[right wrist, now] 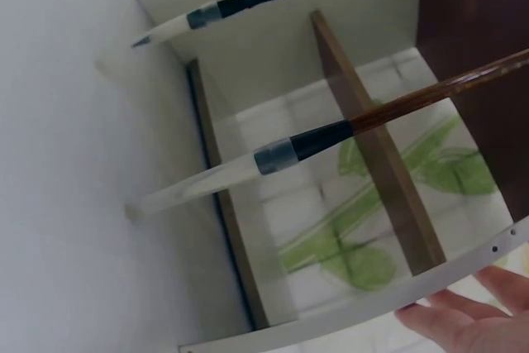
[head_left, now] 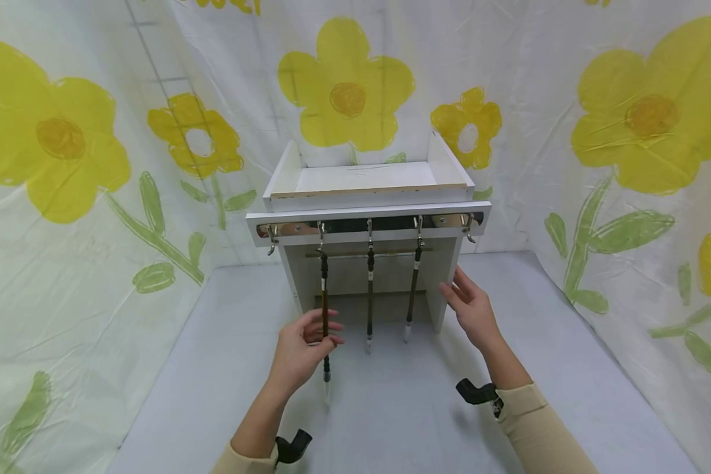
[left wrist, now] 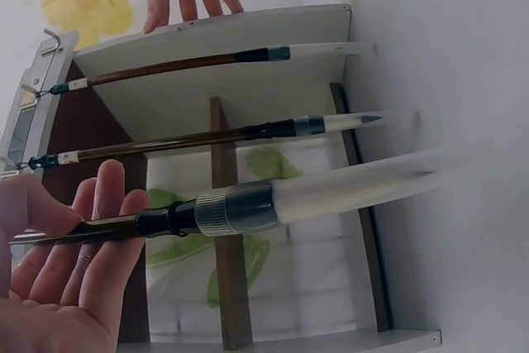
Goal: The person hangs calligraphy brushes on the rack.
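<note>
Three writing brushes with brown handles hang by their top loops from hooks on a metal rail (head_left: 343, 226) fixed to a white wooden shelf unit (head_left: 367, 199). My left hand (head_left: 299, 349) pinches the handle of the left brush (head_left: 324, 289) between thumb and fingers; its pale bristles are in a clear cap (left wrist: 355, 185) in the left wrist view. The middle brush (head_left: 370, 296) and right brush (head_left: 413, 289) hang untouched. With relaxed fingers, my right hand (head_left: 475, 316) touches the unit's right side panel (right wrist: 355, 307).
Bare outer hooks (head_left: 271, 238) sit at the rail's ends. The unit stands on a pale tabletop (head_left: 391, 408), before a white curtain (head_left: 527, 118) printed with yellow flowers. Black curved mounts (head_left: 476, 392) are on both wrists.
</note>
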Tool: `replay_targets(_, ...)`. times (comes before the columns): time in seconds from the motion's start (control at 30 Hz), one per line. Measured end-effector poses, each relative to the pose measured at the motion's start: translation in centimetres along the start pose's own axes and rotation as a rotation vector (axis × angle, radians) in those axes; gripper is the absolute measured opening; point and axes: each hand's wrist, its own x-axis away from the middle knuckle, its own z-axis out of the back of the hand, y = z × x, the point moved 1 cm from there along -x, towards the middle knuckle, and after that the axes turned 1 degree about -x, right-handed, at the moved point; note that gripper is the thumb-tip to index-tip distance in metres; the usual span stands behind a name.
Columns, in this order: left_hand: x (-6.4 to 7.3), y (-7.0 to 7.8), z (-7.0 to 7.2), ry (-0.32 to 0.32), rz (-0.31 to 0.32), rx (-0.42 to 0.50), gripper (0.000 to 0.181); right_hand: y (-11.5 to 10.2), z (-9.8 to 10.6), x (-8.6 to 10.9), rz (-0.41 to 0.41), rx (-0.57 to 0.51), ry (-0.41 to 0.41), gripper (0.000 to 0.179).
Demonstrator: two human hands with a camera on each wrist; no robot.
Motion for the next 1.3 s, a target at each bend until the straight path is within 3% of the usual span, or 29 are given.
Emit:
replay_targets(0.3, -0.1, -0.1, 0.1, -0.082, -0.006, 0.037, 0.033, -0.2, -0.2, 0.1, 0.006, -0.004, 0.003, 0.073)
replay_targets(0.53, -0.9, -0.6, 0.7, -0.123, -0.008, 0.125, 0.032, -0.1, -0.2, 0.1, -0.001, -0.005, 0.002, 0.073)
replay_targets(0.7, -1.4, -0.7, 0.8, -0.144, 0.008, 0.118, 0.032, -0.1, -0.2, 0.1, 0.005, -0.006, 0.000, 0.072)
replay_targets(0.83, -2.3, -1.7, 0.4, -0.148, 0.011, 0.083, 0.030, -0.1, -0.1, 0.1, 0.013, -0.005, 0.003, 0.071)
replay_targets(1.07, -4.0, -4.2, 0.0, -0.141, -0.062, 0.002, 0.022, 0.1, 0.0, 0.2, 0.000, -0.014, -0.008, 0.072)
replay_targets(1.3, -4.9, -5.5, 0.0, -0.197, -0.043, -0.009, 0.028, 0.1, 0.1, 0.4, 0.010, -0.020, -0.017, 0.071)
